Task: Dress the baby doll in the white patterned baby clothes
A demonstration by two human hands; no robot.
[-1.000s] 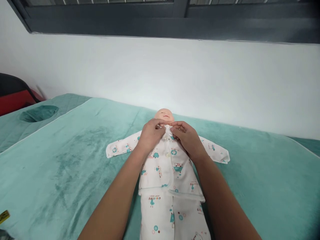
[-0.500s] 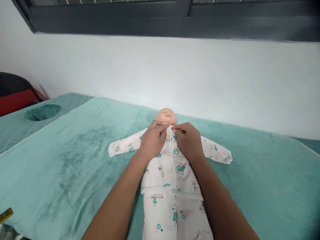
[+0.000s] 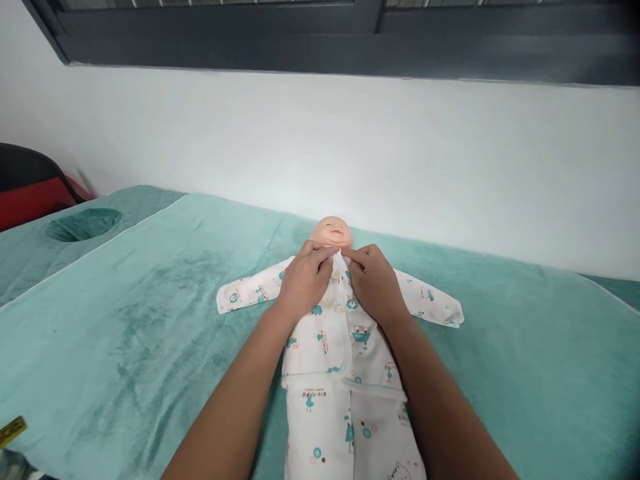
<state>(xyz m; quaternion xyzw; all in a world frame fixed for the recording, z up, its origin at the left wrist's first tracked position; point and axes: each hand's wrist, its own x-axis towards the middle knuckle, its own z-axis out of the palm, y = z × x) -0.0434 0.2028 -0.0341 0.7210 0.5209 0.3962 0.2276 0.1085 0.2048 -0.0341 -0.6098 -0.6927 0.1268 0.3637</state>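
Note:
A baby doll (image 3: 333,230) lies on its back, its head toward the wall. It wears a white printed baby jacket (image 3: 323,350) with both sleeves spread out, over matching printed trousers (image 3: 320,433). At the neck, my left hand (image 3: 307,279) pinches one side of the jacket's collar. Across from it, my right hand (image 3: 376,280) pinches the other side, the fingertips of both hands nearly meeting under the doll's chin. A pale button (image 3: 341,309) shows on the jacket front below my hands. My fingers partly hide the collar's edge.
The doll rests on a green plush cover (image 3: 150,300) over a bed with a round hole (image 3: 84,225) at the far left. Behind runs a white wall (image 3: 320,147) under a dark window frame (image 3: 225,40). A red and black object (image 3: 35,190) stands at left.
The fingers of my right hand have shifted and curled in closer at the collar. My left hand keeps its pinch. The view has moved slightly; the doll lies as before.

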